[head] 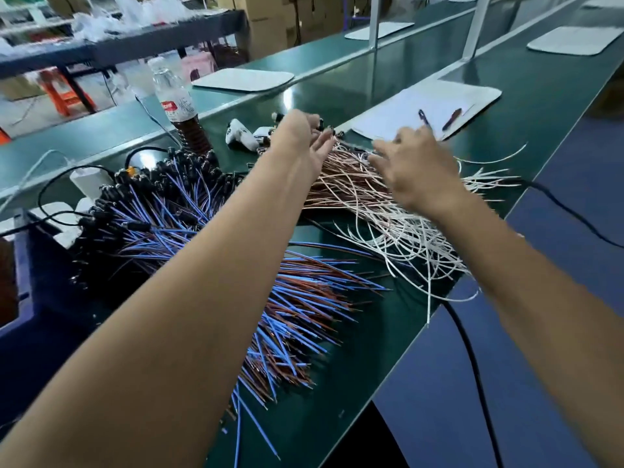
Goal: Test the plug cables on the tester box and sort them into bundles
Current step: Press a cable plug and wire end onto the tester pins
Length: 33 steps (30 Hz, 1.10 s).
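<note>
Head view: both arms are stretched forward over the green bench [337,383]. The left hand [305,138] is seen above the far end of the copper-and-white cable heap [364,187], fingers partly curled around black plugs [329,132]; whether one is truly pinched cannot be told, motion blur. The right hand [417,163] is laid on the same heap, just right of the left, fingers spread and relaxed, nothing gripped that can be seen.

Key relation: the heap's long axis runs from the plug end at the far side, under the fingers, towards the near right bench edge, where loose tails fan out. The plug end lies directly beneath the left hand, so it is judged nearer for the next pick. White tester parts [243,136] sit just left of that hand, touching distance not clear.

Counts: two hands; two cable heaps, the second being blue-and-brown cables [209,231] with black plugs, lying left, under the left forearm; single cables too many to count. One bottle [180,113], one paper pad [429,106] with two pens [439,119], well beyond.
</note>
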Each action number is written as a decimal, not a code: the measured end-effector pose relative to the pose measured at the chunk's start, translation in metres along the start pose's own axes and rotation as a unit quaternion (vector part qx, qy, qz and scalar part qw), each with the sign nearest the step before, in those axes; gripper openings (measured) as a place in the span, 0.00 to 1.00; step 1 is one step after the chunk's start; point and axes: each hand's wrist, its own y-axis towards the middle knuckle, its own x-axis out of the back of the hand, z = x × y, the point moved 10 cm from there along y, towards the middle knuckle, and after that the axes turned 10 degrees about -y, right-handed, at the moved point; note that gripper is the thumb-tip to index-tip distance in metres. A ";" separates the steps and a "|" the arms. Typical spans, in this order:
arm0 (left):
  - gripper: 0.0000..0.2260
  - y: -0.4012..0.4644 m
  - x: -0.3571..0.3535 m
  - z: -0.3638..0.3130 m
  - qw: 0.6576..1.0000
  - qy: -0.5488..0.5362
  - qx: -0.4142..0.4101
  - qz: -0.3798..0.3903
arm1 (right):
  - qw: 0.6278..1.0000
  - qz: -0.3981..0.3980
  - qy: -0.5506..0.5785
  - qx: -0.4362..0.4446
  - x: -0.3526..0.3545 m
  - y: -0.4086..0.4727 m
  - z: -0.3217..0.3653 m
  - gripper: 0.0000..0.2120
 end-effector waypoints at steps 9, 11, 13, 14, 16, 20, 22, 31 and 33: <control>0.05 -0.009 0.032 0.001 0.996 -0.015 -0.006 -0.084 | 0.983 0.182 -0.023 0.022 -0.070 -0.001 0.016 0.56; 0.10 -0.015 0.040 0.001 0.997 0.004 -0.002 -0.076 | 0.987 0.163 -0.003 -0.002 -0.058 -0.002 0.018 0.54; 0.15 -0.024 0.055 -0.002 0.997 0.013 -0.004 -0.081 | 0.993 0.116 0.018 -0.007 -0.037 -0.005 0.029 0.50; 0.14 -0.030 0.063 -0.001 0.997 0.016 0.001 -0.081 | 0.996 0.081 0.025 0.001 -0.026 -0.008 0.039 0.47; 0.11 -0.047 0.082 -0.007 0.997 0.009 0.018 -0.070 | 0.998 -0.003 0.040 0.038 0.003 -0.018 0.069 0.38; 0.05 -0.099 0.124 -0.023 0.997 0.042 0.059 -0.002 | 0.977 -0.153 0.125 0.081 0.061 -0.055 0.131 0.23; 0.09 -0.128 0.151 -0.036 0.988 0.146 0.042 0.035 | 0.970 -0.169 0.151 0.087 0.078 -0.071 0.155 0.24; 0.13 -0.252 0.327 -0.127 0.830 0.555 0.025 -0.051 | 0.899 0.007 0.288 0.331 0.091 -0.183 0.376 0.25; 0.12 -0.271 0.364 -0.149 0.805 0.579 0.020 -0.129 | 0.883 0.043 0.283 0.373 0.087 -0.210 0.422 0.25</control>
